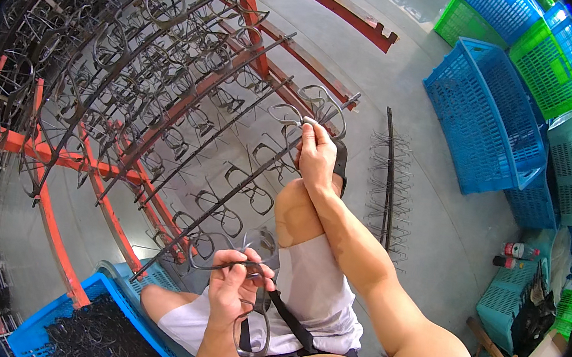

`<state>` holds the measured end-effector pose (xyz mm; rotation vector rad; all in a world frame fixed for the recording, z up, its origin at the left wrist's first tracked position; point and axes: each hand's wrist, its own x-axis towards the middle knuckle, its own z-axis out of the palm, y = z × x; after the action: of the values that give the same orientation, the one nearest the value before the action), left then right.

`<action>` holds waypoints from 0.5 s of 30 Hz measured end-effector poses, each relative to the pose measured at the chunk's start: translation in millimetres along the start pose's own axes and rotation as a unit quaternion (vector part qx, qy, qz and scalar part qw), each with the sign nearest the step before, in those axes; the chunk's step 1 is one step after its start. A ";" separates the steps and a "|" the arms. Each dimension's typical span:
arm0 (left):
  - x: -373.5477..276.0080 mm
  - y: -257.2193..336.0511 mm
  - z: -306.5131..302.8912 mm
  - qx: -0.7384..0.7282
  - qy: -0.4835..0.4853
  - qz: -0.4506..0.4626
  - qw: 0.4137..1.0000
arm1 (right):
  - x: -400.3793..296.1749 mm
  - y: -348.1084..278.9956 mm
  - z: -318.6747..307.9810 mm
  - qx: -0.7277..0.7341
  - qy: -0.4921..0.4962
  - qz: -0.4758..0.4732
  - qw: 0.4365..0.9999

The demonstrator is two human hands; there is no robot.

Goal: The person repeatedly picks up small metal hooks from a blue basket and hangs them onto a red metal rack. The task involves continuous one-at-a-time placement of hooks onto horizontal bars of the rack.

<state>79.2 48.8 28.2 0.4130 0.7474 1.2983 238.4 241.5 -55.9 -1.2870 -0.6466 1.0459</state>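
Observation:
My right hand (318,155) pinches a dark eyeglass frame (324,88) between thumb and fingers. It is at the upper right part of a long thin metal bar (230,196), near the bar's end. Whether that frame is hooked on the bar I cannot tell. Below the bar hang several more eyeglass frames (258,196) in a row. Lower down, in front of my lap, my left hand (230,289) holds a bunch of loose eyeglass frames (267,331). Some of these dangle below the fingers, and their overlap hides the exact number.
A red metal rack (61,151) on the left carries bars packed with eyeglass frames (163,3). A blue crate (114,291) of black pieces stands lower left. On the floor lies a hooked bar (387,180). Blue crates (464,120) and a bottle (515,250) stand right.

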 end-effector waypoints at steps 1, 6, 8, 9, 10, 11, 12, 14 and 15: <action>1.4 -0.1 -2.5 -0.014 -0.005 0.005 1.000 | 1.2 1.4 1.8 -0.016 0.003 -0.014 1.000; 7.5 3.8 -15.6 -0.056 0.021 -0.021 0.998 | 4.9 7.8 -1.9 0.036 -0.034 0.021 0.999; 7.8 4.7 -16.1 -0.066 0.032 -0.039 0.997 | 4.9 8.1 -3.1 0.058 -0.045 0.026 0.997; 6.9 5.8 -15.0 -0.080 0.033 -0.042 0.995 | 5.0 8.3 -3.6 0.062 -0.048 0.026 0.997; 5.7 7.1 -13.7 -0.095 0.034 -0.046 0.994 | 5.0 8.5 -4.3 0.067 -0.050 0.026 0.996; 4.8 7.6 -13.4 -0.109 0.034 -0.050 0.992 | 5.1 7.7 -5.0 0.067 -0.056 0.033 0.996; 4.1 7.8 -14.7 -0.117 0.033 -0.052 0.991 | 5.6 5.9 -5.6 0.067 -0.062 0.040 0.995; 2.4 9.4 -19.0 -0.134 0.031 -0.055 0.989 | 7.4 4.8 -7.0 0.065 -0.077 0.048 0.994; 1.7 10.2 -20.3 -0.139 0.023 -0.054 0.989 | 7.9 4.5 -7.6 0.063 -0.085 0.049 0.993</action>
<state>57.9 50.4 20.2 0.1170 0.6065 1.2916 247.2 245.0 -63.0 -1.1371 -0.6399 1.2679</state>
